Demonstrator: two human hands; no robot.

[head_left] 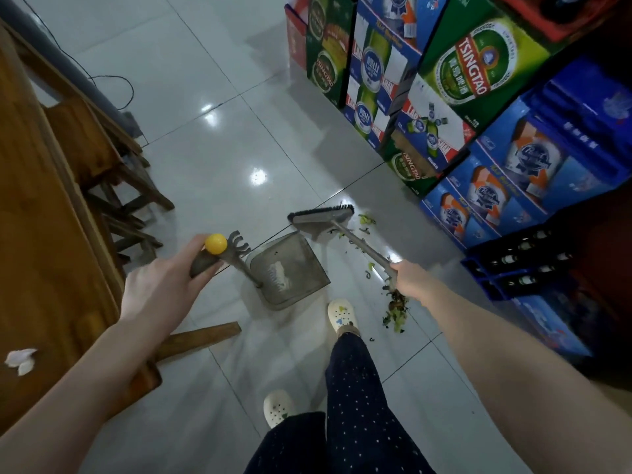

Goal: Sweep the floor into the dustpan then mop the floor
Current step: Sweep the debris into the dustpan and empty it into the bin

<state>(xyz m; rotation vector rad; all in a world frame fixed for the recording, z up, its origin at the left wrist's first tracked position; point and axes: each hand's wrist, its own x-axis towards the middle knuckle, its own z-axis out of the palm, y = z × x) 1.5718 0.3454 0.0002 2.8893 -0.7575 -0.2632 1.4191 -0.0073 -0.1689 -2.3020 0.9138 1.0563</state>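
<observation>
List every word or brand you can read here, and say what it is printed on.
"TSINGTAO": big green box, on its oval label.
"TSINGTAO": far green box.
"TSINGTAO": low green box.
"LAO" and "SHAN", in parts: blue-white box.
Ribbon logo on the blue boxes: too blurred to read.
Chinese characters and small print on all boxes: too small to read.

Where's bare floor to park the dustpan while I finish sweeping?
Widest bare floor lies ahead, beyond the broom, between the wooden stools on the left and the beer cartons on the right. A smaller patch sits left of the near white shoe, beside the table corner. Crowded: scraps lie right of the dustpan, toward the bottle crate.
</observation>
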